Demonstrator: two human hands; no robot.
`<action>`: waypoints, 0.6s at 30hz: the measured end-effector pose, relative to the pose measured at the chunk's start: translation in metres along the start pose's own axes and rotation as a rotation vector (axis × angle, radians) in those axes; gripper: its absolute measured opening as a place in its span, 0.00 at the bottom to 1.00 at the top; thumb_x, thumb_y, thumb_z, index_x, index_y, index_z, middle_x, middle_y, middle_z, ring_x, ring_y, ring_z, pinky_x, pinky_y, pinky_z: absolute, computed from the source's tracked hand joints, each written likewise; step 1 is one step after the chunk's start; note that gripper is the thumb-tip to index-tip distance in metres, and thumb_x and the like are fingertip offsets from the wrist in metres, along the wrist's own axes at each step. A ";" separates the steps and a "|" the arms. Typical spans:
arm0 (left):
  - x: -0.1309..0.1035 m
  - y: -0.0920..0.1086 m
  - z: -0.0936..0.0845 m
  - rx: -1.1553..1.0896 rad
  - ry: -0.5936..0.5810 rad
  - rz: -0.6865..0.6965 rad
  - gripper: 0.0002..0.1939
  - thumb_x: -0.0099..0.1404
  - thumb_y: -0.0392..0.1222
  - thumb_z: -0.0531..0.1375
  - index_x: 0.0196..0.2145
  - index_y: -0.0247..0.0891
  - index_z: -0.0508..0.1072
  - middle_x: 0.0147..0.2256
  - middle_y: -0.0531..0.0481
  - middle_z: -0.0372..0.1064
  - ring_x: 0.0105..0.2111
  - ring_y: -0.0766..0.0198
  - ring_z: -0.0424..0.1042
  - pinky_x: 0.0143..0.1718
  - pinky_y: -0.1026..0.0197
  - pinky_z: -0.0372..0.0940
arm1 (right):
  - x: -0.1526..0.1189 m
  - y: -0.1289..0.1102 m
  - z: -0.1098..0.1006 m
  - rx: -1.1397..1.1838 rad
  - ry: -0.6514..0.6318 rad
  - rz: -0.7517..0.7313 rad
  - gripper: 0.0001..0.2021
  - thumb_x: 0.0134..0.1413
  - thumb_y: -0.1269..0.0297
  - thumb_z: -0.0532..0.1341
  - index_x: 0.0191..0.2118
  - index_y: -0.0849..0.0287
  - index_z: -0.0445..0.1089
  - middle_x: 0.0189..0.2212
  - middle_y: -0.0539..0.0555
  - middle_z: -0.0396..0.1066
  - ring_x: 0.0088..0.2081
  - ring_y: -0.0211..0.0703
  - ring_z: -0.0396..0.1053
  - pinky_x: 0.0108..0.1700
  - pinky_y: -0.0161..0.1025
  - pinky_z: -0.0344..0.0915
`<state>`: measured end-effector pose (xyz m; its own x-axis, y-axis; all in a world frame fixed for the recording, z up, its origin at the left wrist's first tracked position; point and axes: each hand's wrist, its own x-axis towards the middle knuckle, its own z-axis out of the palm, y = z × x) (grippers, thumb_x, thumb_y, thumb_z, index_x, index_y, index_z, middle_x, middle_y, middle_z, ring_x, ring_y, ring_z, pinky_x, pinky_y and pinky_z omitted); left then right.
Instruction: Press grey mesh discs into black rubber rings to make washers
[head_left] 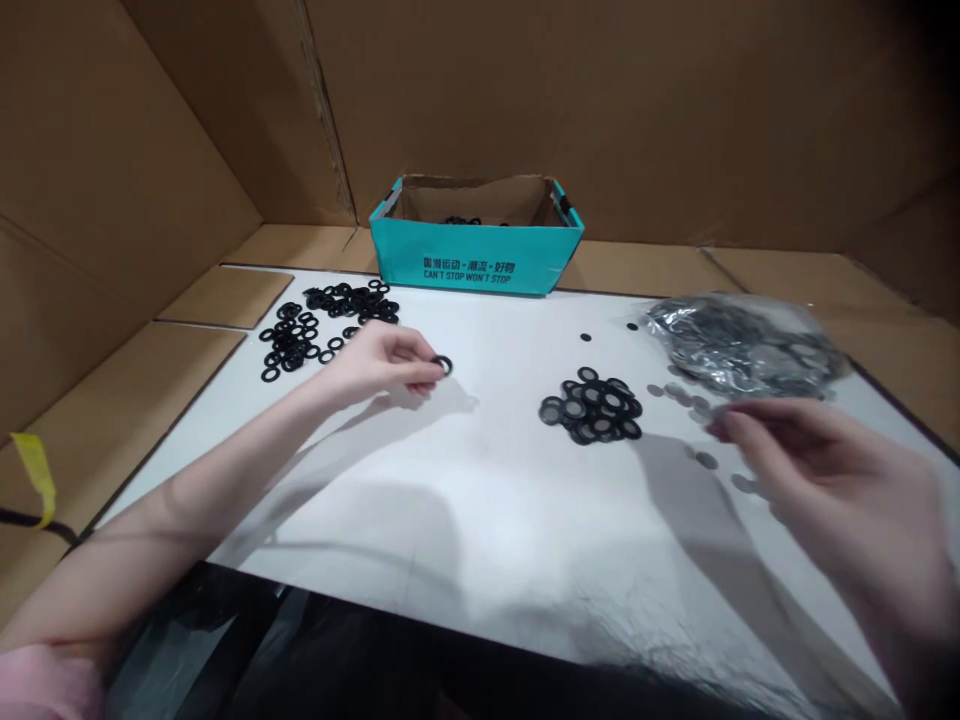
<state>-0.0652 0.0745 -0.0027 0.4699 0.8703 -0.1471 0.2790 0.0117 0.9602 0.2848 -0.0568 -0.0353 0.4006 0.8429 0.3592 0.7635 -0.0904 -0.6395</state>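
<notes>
My left hand [401, 362] pinches a black ring [444, 365] above the white table surface, right of a loose group of black rings [292, 338]. At the right, my right hand [814, 460] is slightly blurred, its thumb and forefinger pressed together on a small grey disc [718, 415]. Several flat grey discs [679, 395] lie just left of and beyond its fingertips. Between the hands sits a pile of black rings with grey discs in their centres [596, 405]. Behind my right hand rests a clear plastic bag of grey discs [750, 345].
A teal box [476, 255] with black rings inside stands at the back centre. Two small dark discs [586, 338] lie in front of it, to the right. Cardboard walls [600, 120] surround the white table [375, 520]. A yellow strip [36, 475] hangs at the left edge.
</notes>
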 end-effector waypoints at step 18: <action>-0.014 -0.011 0.062 -0.255 -0.113 -0.054 0.05 0.53 0.35 0.66 0.25 0.31 0.74 0.21 0.52 0.71 0.21 0.72 0.69 0.24 0.70 0.63 | -0.012 -0.098 0.084 0.569 -0.592 -0.007 0.10 0.51 0.59 0.63 0.28 0.62 0.74 0.24 0.54 0.75 0.24 0.37 0.68 0.26 0.34 0.62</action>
<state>-0.0233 0.0315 -0.0256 0.5543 0.8050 -0.2116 0.0928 0.1929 0.9768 0.1622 -0.0133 -0.0343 -0.0583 0.9971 0.0483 0.3278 0.0648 -0.9425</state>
